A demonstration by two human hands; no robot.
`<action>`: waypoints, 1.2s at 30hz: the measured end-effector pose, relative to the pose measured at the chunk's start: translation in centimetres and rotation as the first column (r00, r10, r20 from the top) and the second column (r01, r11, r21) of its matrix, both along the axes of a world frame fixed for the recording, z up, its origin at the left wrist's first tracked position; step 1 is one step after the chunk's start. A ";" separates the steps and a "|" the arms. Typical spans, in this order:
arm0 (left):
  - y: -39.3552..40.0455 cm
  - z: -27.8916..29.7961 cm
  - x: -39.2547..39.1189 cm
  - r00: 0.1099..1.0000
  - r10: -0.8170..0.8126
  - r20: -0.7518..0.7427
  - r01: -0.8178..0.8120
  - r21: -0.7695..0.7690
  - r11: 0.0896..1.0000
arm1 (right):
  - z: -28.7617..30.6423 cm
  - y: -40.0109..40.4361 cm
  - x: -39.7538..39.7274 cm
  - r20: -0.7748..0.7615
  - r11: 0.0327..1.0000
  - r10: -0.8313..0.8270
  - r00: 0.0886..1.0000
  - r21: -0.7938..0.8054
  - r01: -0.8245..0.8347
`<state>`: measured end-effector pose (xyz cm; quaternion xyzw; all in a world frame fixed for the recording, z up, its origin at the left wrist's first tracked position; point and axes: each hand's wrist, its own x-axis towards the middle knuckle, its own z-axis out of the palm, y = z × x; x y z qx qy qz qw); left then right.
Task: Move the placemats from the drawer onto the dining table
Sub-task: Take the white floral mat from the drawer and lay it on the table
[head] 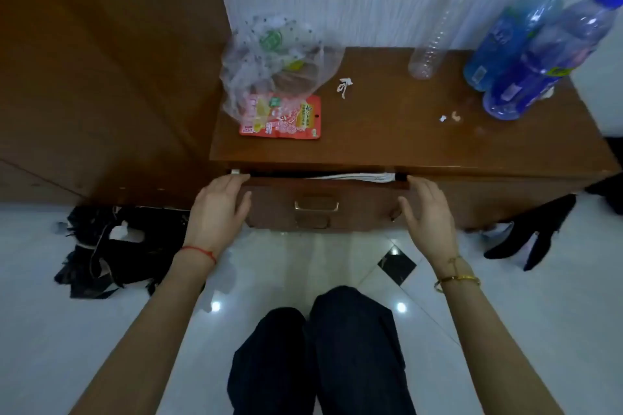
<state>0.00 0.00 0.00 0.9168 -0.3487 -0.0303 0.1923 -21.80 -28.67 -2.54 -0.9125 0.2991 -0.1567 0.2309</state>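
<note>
A brown wooden drawer (323, 194) with a metal handle (316, 205) sits slightly pulled out of a low cabinet (438, 145). Through the narrow gap at its top shows the pale edge of flat placemats (354, 176). My left hand (215, 209) rests against the drawer front's left end, fingers spread, thumb on the face. At the right end my right hand (424, 209) does the same, fingertips at the top corner. Neither hand holds anything. The rest of the drawer's inside is hidden.
On the cabinet top lie a clear plastic bag (276, 64) over a red snack packet (281, 118), three plastic bottles (526, 40) at the back right, and small scraps. Dark clothing (111, 246) and a black shoe (532, 236) lie on the white tiled floor. My knees are below.
</note>
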 end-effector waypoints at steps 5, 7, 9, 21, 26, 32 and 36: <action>0.0 -6.3 1.3 0.986 0.005 0.167 0.004 -0.052 0.999 | -5.3 0.1 0.8 0.106 0.993 -0.020 0.994 -0.113 0.032; 0.3 -7.5 1.8 0.970 0.009 0.241 0.009 -0.073 0.997 | -6.3 -0.1 0.9 0.144 0.986 -0.014 0.989 -0.164 0.037; 0.6 -8.1 2.2 0.962 0.035 0.269 -0.010 -0.093 0.996 | -6.9 -0.2 0.8 0.160 0.982 -0.016 0.987 -0.182 0.046; 3.7 -8.3 -1.6 0.970 0.011 0.244 0.023 -0.136 0.990 | -7.2 2.8 -2.6 0.231 0.987 -0.004 0.973 -0.157 0.042; 5.8 -8.5 -3.9 0.977 0.008 0.211 0.026 -0.155 0.988 | -7.3 4.9 -4.8 0.257 0.989 -0.015 0.966 -0.139 0.053; 8.5 -8.6 -7.4 0.981 0.037 0.190 -0.001 -0.185 0.983 | -7.3 7.5 -8.1 0.294 0.986 -0.033 0.955 -0.144 0.078; 10.3 -8.7 -9.6 0.980 0.037 0.195 -0.003 -0.171 0.985 | -7.5 9.3 -10.2 0.315 0.983 -0.068 0.947 -0.143 0.118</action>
